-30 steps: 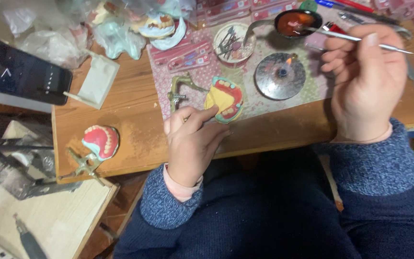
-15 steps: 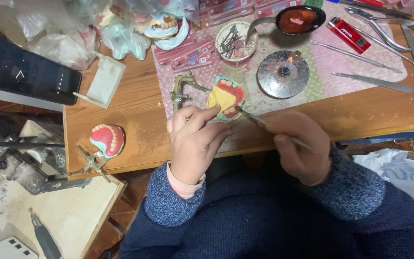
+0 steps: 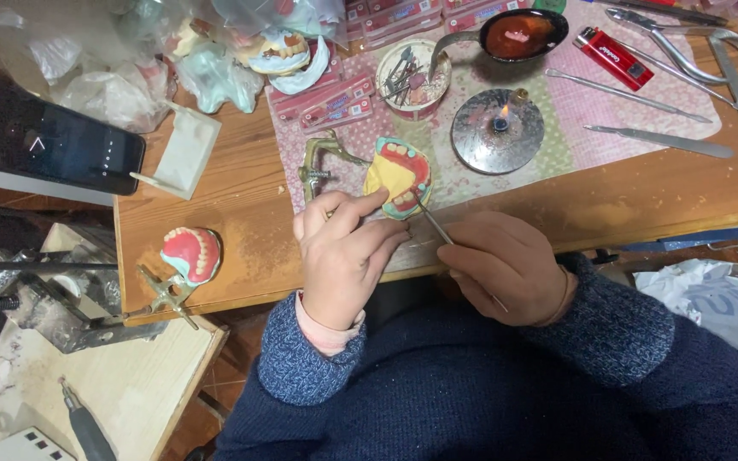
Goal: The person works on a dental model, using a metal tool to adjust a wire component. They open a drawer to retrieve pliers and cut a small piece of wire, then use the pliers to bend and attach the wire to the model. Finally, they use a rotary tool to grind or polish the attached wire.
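Centrally, L hand (image 3: 343,252) fingers grip denture model (image 3: 398,177) (at 1 o'clock from it); R hand (image 3: 506,266) pinches thin metal tool (image 3: 434,224), tip touching model, shaft running 10–4 o'clock.

My bench is evenly, warmly lit and sharp, with glare on the plastic bags (image 3: 87,60) at ten o'clock.

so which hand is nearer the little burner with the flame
Right. The right hand sits just below the burner, holding a thin metal tool. The left hand is farther to its lower left, on the denture model.
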